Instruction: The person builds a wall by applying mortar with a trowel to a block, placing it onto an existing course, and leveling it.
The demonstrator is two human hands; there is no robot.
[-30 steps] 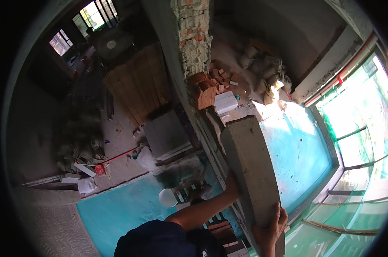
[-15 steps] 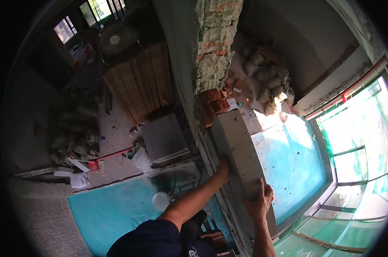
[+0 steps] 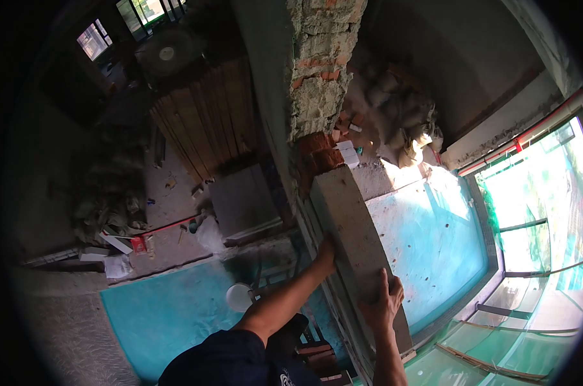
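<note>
A long grey concrete beam (image 3: 352, 222) lies along the top of a narrow wall, running away from me toward a broken brick column. My left hand (image 3: 327, 255) presses against the beam's left face, its fingers partly hidden behind the wrist and shadow. Nearer to me, my right hand (image 3: 382, 302) grips the right edge, with one digit pointing up along the top face and the others bent over the side. At the beam's far end, red bricks (image 3: 320, 154) are set in the column's base, beside a small white block (image 3: 348, 154).
The rough brick column (image 3: 320, 71) rises ahead. Blue-coated floor (image 3: 175, 315) lies low on the left, with a round white bucket (image 3: 239, 297). Stacked boards (image 3: 204, 122) stand beyond. To the right are a blue ledge (image 3: 433, 251) and windows with green netting (image 3: 542, 206). Filled sacks (image 3: 404, 116) sit far right.
The beam and both hands have shifted slightly left in the picture, as the view also moved a little. More of the white block shows past the beam's far end. Both hands keep their hold.
</note>
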